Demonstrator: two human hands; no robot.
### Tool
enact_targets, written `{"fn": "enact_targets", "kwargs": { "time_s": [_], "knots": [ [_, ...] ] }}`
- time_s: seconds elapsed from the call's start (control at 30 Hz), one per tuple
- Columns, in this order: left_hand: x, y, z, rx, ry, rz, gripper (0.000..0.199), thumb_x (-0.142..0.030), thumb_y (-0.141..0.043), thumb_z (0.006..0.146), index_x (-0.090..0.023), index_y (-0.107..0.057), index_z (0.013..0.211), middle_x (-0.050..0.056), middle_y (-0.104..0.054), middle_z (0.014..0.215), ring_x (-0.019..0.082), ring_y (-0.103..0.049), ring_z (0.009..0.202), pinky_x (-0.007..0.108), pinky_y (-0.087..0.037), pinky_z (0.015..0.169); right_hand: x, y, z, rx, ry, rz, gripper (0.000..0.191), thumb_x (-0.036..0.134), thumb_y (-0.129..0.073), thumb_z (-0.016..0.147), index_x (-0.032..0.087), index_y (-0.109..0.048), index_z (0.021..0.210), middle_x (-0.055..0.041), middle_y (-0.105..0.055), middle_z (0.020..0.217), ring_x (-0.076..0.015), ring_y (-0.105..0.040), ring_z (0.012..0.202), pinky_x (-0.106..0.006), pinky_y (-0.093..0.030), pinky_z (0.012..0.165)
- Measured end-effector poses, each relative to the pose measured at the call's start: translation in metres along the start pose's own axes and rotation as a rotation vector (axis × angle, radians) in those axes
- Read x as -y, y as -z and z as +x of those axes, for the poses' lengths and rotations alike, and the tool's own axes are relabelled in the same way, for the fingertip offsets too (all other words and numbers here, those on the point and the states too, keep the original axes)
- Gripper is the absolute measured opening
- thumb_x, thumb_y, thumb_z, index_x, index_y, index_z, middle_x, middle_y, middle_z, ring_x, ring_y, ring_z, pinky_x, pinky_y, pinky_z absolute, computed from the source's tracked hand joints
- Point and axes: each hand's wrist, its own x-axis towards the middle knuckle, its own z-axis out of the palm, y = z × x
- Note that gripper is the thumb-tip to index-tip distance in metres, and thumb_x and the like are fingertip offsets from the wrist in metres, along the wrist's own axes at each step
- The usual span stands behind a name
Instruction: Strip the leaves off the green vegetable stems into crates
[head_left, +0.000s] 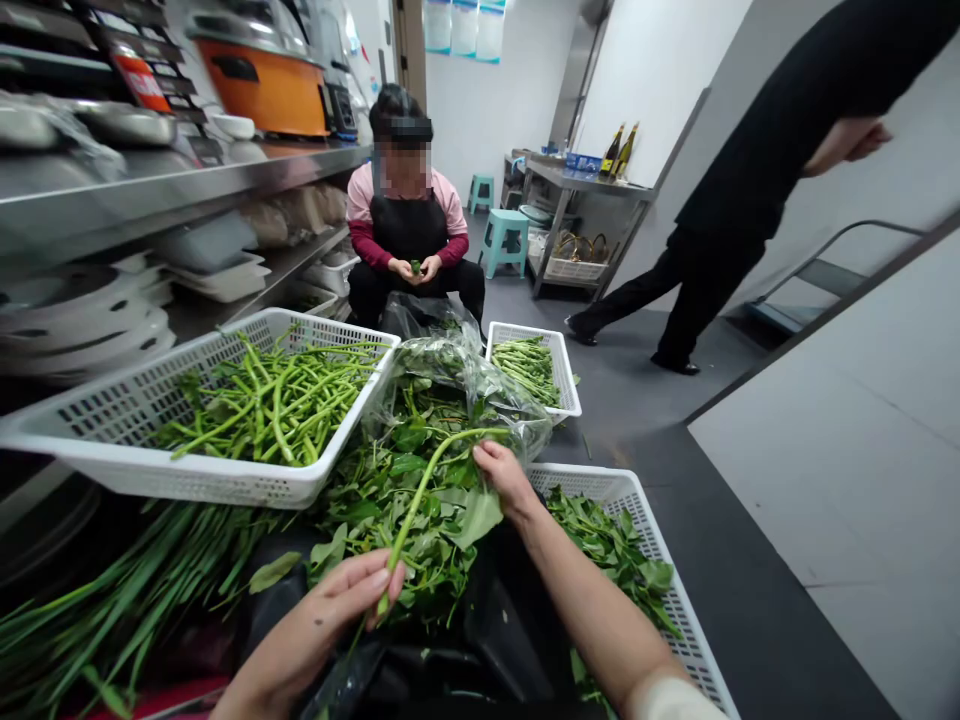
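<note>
A long green vegetable stem (424,490) arches between my two hands, with a broad leaf (478,516) hanging near its far end. My left hand (364,583) is closed on the lower end of the stem, thumb against fingers. Farther forward, my right hand (504,474) pinches the leafy end. Beneath both hands lies a heap of leafy greens (405,470), partly inside a clear plastic bag (465,365). Cut stems (277,395) fill part of the white basket (247,487) on the left. Leaves (615,550) lie in another white basket (643,490) by my right forearm.
A person (409,220) sits opposite, holding a bit of green. Another person in black (720,215) stands at the right. Long green stalks (150,570) lie at lower left. A small basket (574,400) holds stems. Steel shelves (285,165) line the left; a stool (505,240) stands behind.
</note>
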Motion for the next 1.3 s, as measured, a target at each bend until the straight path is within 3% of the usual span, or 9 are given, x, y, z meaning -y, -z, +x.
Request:
{"fn": "enact_targets", "kwargs": {
  "time_s": [0.17,0.27,0.43,0.57,0.77,0.93,1.0,1.13,1.3],
  "knots": [
    [0.009,0.002,-0.003,0.055,0.008,0.021,0.033,-0.052,-0.063,0.067,-0.02,-0.063,0.061,0.001,-0.054,0.065,0.016,-0.046,0.063,0.026,-0.041,0.062,-0.005,-0.021,-0.01,0.294,-0.219,0.366,0.05,0.054,-0.072,0.059,0.02,-0.051,0.089,0.0007,-0.06,0.076,-0.0097,-0.051,0.055,-0.019,-0.035,0.044],
    [0.011,0.003,-0.001,0.043,0.001,0.112,0.034,-0.055,-0.059,0.07,-0.022,-0.063,0.062,0.002,-0.057,0.066,0.018,-0.05,0.066,0.029,-0.044,0.067,-0.001,-0.04,-0.013,0.388,-0.303,0.295,0.05,0.051,-0.075,0.058,0.019,-0.052,0.088,0.0035,-0.056,0.064,-0.0046,-0.041,0.042,-0.015,-0.022,0.036],
    [0.022,-0.002,0.017,-0.195,-0.019,0.04,0.042,-0.063,-0.058,0.066,-0.021,-0.056,0.064,-0.001,-0.049,0.057,0.015,-0.046,0.055,0.026,-0.041,0.053,-0.004,-0.058,-0.015,0.3,-0.174,0.131,0.042,0.047,-0.075,0.058,0.016,-0.047,0.06,0.0081,-0.041,0.048,-0.0022,-0.037,0.037,-0.015,-0.014,0.033],
    [0.032,-0.008,0.033,-0.318,-0.047,-0.068,0.048,-0.067,-0.06,0.06,-0.021,-0.05,0.062,-0.004,-0.043,0.056,0.012,-0.041,0.049,0.023,-0.036,0.046,-0.028,-0.065,-0.012,0.128,-0.237,0.283,0.043,0.048,-0.074,0.056,0.017,-0.045,0.064,0.0087,-0.042,0.045,-0.0015,-0.03,0.034,-0.015,-0.011,0.033],
    [0.039,-0.004,0.017,-0.35,-0.013,-0.098,0.052,-0.071,-0.053,0.065,-0.019,-0.047,0.059,-0.008,-0.029,0.045,0.007,-0.022,0.041,0.019,-0.021,0.038,-0.048,-0.034,0.004,-0.222,-0.21,0.403,0.034,0.044,-0.066,0.065,0.02,-0.043,0.073,0.0109,-0.038,0.045,-0.0014,-0.024,0.034,-0.013,-0.01,0.034],
    [0.037,0.002,0.005,-0.34,-0.004,-0.09,0.052,-0.07,-0.054,0.065,-0.018,-0.049,0.057,-0.008,-0.03,0.041,0.007,-0.022,0.04,0.018,-0.021,0.037,-0.031,-0.03,-0.001,0.131,-0.169,0.285,0.063,0.021,-0.071,0.057,0.026,-0.046,0.114,0.0066,-0.059,0.068,-0.0051,-0.041,0.044,-0.014,-0.021,0.036],
    [0.038,0.002,0.004,-0.344,0.008,-0.086,0.049,-0.067,-0.056,0.065,-0.019,-0.051,0.058,-0.007,-0.033,0.042,0.007,-0.025,0.039,0.019,-0.024,0.037,-0.028,-0.04,0.003,0.291,-0.157,0.18,0.061,0.014,-0.069,0.057,0.026,-0.05,0.114,0.0067,-0.058,0.069,-0.0054,-0.044,0.047,-0.014,-0.025,0.038],
    [0.044,0.008,-0.001,-0.411,0.02,-0.07,0.044,-0.063,-0.06,0.063,-0.02,-0.054,0.061,-0.004,-0.041,0.047,0.011,-0.038,0.042,0.022,-0.034,0.039,-0.031,-0.041,0.027,0.216,-0.159,0.226,0.013,0.019,-0.064,0.065,0.016,-0.056,0.074,0.0057,-0.05,0.054,-0.0047,-0.041,0.044,-0.014,-0.022,0.037],
    [0.045,0.019,-0.008,-0.472,-0.102,0.17,0.045,-0.065,-0.054,0.066,-0.02,-0.052,0.059,-0.001,-0.049,0.052,0.014,-0.046,0.049,0.022,-0.039,0.043,-0.032,-0.006,0.037,0.179,-0.282,0.359,0.016,0.031,-0.055,0.074,0.016,-0.052,0.077,0.0027,-0.055,0.06,-0.002,-0.023,0.037,-0.013,-0.012,0.035]
  ]
}}
